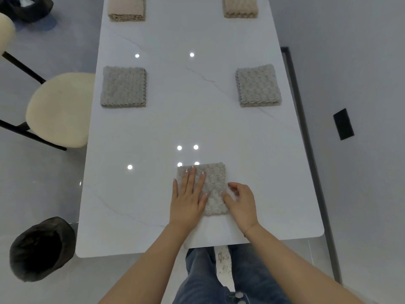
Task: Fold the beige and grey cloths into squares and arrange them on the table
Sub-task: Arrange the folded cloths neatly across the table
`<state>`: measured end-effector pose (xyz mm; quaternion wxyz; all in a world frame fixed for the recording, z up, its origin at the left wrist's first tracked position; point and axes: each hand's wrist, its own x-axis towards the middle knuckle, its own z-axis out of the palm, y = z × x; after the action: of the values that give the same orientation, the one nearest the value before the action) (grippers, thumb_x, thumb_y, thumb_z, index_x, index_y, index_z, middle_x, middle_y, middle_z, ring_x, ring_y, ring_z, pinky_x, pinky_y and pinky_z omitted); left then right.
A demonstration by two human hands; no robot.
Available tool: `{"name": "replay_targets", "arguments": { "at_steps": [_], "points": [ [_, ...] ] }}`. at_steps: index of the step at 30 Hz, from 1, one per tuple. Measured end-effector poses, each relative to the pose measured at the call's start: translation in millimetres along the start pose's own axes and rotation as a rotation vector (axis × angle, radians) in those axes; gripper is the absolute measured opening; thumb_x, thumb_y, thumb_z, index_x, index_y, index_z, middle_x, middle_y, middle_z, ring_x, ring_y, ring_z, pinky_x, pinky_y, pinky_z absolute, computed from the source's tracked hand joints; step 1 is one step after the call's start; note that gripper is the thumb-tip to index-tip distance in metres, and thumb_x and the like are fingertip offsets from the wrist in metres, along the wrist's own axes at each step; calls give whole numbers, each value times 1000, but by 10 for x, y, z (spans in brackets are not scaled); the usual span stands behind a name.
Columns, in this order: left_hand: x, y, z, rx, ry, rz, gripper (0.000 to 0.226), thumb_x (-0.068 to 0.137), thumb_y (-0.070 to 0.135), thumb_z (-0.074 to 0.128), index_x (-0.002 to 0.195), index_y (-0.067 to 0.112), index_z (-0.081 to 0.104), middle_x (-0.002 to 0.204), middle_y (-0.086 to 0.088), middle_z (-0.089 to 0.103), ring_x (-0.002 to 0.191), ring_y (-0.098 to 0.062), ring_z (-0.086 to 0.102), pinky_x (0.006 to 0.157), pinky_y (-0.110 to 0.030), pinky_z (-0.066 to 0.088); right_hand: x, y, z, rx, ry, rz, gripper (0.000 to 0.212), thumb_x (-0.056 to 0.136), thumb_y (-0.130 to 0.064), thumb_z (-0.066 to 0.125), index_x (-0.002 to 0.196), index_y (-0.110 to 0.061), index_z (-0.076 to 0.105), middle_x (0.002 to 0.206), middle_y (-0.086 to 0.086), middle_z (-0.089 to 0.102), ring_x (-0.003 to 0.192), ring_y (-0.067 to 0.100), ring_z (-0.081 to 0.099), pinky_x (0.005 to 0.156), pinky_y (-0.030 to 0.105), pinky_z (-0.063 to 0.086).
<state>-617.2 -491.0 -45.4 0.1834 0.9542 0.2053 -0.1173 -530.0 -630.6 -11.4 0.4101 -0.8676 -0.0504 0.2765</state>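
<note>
A folded grey cloth (213, 185) lies near the front of the white marble table (186, 119). My left hand (188, 196) rests flat on its left half, fingers spread. My right hand (240, 199) pinches the cloth's right edge with curled fingers. Two other grey cloths lie folded into squares halfway up the table, one at the left (123, 86) and one at the right (258, 85). Two beige folded cloths sit at the far end, one at the left (127, 7) and one at the right (240, 6), both cut off by the frame's top.
A cream chair (59, 108) stands at the table's left side, with another chair (6, 29) further back. A black-lined bin (41, 249) sits on the floor at the front left corner. A wall runs along the right, carrying a black plate (343, 123).
</note>
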Motion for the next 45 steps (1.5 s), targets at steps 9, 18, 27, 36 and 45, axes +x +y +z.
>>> {"name": "replay_targets", "arguments": {
  "at_steps": [9,18,27,36,45],
  "points": [
    [-241,72,-469,-31,127,-67,59,98,47,14,151,27,-3,159,-1,-11,145,-11,-18,116,-41,-14,-18,-150,-297,-422,-164,-325,62,98,-42,35,151,-20,9,159,-2,5,146,13,7,115,22,0],
    [-34,-252,-1065,-19,206,-7,58,99,45,18,151,31,-4,159,2,-16,145,-12,-18,116,-39,-14,97,-696,-116,-499,-156,-453,63,96,-42,27,151,-18,7,157,-4,-3,147,14,3,119,30,3],
    [224,-1544,-1499,-62,117,186,61,95,55,7,149,34,-9,157,6,-22,143,-7,-23,117,-38,-15,-117,-1306,1067,-418,11,-254,64,97,-51,26,151,-22,9,158,-6,2,147,12,1,118,26,0],
    [257,-2534,-1958,-56,10,276,62,90,56,3,146,35,-12,155,8,-23,142,-5,-21,115,-36,-16,-559,-1876,2008,-254,157,-106,60,99,-37,40,150,-21,14,158,-4,8,145,8,5,120,30,6],
    [650,-2732,-2301,-31,0,350,73,87,58,4,152,25,9,159,2,-6,144,-6,-9,113,-32,-13,-291,-2142,2297,-198,176,-61,60,100,-38,38,151,-19,12,159,-1,7,147,13,6,120,32,7]
  ]
}}
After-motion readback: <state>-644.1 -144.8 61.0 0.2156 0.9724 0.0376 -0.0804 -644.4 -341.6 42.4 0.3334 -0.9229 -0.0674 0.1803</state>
